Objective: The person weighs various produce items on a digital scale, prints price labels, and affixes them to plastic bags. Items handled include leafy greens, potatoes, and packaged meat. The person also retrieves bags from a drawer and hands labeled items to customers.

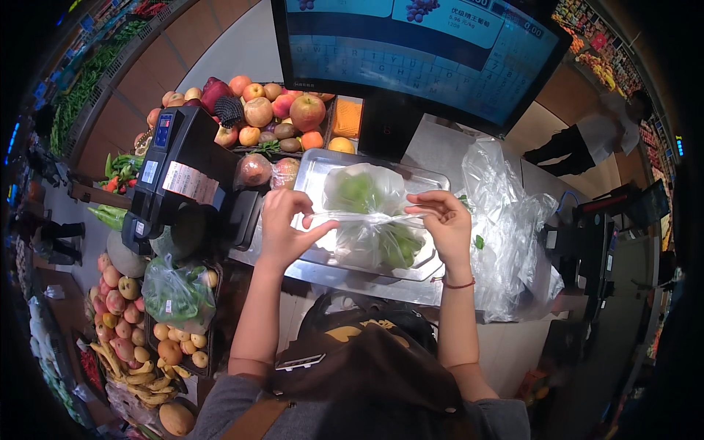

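A clear plastic bag [360, 190] with green produce inside lies on the metal weighing tray [313, 159]. Its twisted ends are drawn out sideways from a knot in the middle. My left hand [289, 223] pinches the left end between thumb and fingers. On the right side, my right hand [445, 220] grips the other end, with a red cord bracelet at the wrist. The produce shows only blurred through the plastic.
Beyond the tray stands a touch screen [418, 60]. A black label printer [170, 170] is at the left, near mixed fruit [258, 113] and a bag of green vegetables [179, 294]. Loose clear plastic bags [506, 236] heap at the right. A person [594, 129] stands farther off.
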Tool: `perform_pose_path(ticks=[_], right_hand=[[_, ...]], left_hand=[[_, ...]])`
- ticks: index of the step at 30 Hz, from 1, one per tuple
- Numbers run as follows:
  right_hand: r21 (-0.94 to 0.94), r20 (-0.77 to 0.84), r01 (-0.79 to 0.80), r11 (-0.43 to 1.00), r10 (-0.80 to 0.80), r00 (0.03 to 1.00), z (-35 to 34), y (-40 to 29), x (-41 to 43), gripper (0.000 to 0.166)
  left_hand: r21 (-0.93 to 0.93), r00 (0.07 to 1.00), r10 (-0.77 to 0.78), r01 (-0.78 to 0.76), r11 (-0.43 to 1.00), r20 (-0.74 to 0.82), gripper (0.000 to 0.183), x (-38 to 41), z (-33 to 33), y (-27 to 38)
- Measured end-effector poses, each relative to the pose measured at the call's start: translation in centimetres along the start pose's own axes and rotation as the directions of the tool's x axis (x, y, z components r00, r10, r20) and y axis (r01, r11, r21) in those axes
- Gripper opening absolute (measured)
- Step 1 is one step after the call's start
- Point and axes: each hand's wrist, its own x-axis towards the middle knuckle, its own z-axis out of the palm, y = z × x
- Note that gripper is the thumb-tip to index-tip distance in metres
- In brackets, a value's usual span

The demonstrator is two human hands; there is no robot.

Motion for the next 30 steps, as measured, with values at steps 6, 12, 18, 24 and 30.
perform_pose_path(ticks=[6,12,18,24,30], right_hand=[[-0.245,0.076,-0.105,0.964,0.127,0.989,-4.2,3.3,0.2,0.027],[-0.689,0.359,0.384,0.615,-0.170,0.918,0.5,-11.0,6.6,0.050],[-0.848,0.455,0.529,-0.040,-0.568,0.686,7.9,-14.8,15.0,0.041],[-0.685,0.390,0.656,0.318,-0.599,0.699,5.4,-10.8,6.4,0.029],[-0.683,-0.369,-0.245,0.688,-0.036,0.929,-9.8,3.8,-6.0,0.019]], left_hand=[[-0.463,0.865,-0.496,0.472,0.750,0.079,0.018,-4.2,2.9,-8.3],[-0.030,0.986,-0.152,0.154,0.988,0.063,0.044,-3.7,1.8,-4.7],[-0.177,0.983,-0.183,0.181,0.967,0.006,0.038,-3.7,1.3,-3.6],[-0.175,0.957,-0.224,0.192,0.966,-0.186,0.031,-5.9,-0.8,-3.4],[-0.113,0.987,-0.116,0.103,0.988,-0.114,0.026,-3.8,-0.2,-2.0]])
